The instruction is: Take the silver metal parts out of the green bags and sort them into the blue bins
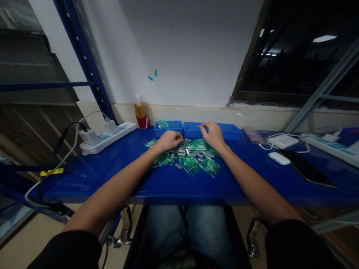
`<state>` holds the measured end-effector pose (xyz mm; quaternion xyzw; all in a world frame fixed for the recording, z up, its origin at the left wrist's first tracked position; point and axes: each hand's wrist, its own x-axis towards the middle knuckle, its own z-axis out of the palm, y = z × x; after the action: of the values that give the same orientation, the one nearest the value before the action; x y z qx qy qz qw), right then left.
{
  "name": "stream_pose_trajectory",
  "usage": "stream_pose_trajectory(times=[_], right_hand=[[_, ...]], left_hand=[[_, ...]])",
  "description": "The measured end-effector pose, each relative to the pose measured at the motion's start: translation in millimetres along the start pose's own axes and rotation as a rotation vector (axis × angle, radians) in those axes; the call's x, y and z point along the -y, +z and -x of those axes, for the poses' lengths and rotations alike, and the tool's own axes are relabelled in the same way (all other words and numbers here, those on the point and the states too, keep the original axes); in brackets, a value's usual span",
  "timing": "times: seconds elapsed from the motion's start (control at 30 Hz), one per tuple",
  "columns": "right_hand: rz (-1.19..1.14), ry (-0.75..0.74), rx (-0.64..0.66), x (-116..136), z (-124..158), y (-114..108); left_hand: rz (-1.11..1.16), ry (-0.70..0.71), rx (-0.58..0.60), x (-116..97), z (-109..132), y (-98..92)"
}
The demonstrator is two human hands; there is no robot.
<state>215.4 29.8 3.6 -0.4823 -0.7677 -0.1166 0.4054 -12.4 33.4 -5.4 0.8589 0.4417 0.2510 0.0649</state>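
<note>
On the blue table lies a pile of small silvery metal pieces (183,149), mixed with green-looking clear plastic bags (190,165). My left hand (169,140) is at the pile's left side, its fingers curled together in a pinch; whatever is between them is hidden. My right hand (212,133) is raised over the front of the long blue tray (230,131), thumb and forefinger pinched together. A tiny dark thing seems to show at those fingertips, too small to name. Left of that tray, a smaller blue tray (169,131) holds a green-looking bag (162,123).
A drink bottle (142,114) stands by the wall. White power strips lie at the left (112,137) and far right (336,147). On the right are a phone (308,168), a white earphone case (279,158) and a white charger (283,141) with cables.
</note>
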Motion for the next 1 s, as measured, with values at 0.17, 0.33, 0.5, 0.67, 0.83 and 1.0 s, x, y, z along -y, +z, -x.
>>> stream_pose_trajectory(times=[0.17, 0.33, 0.5, 0.67, 0.83, 1.0], right_hand=[[0.221, 0.364, -0.027, -55, 2, -7], [0.292, 0.534, 0.005, -67, 9, -5], [0.297, 0.530, 0.001, -63, 9, -3], [0.249, 0.397, -0.007, -43, 6, -6], [-0.041, -0.050, 0.082, 13, 4, -2], [-0.141, -0.266, 0.155, 51, 11, 7]], left_hand=[[-0.124, -0.101, 0.093, 5, -3, 4.1], [-0.112, -0.081, 0.134, 2, -4, 2.3], [-0.095, -0.041, 0.098, 1, -4, 4.5], [0.173, -0.012, -0.057, 5, -3, -0.6], [0.596, -0.028, -0.147, 4, -2, -8.7], [0.808, -0.033, -0.078, -5, 0, -6.9]])
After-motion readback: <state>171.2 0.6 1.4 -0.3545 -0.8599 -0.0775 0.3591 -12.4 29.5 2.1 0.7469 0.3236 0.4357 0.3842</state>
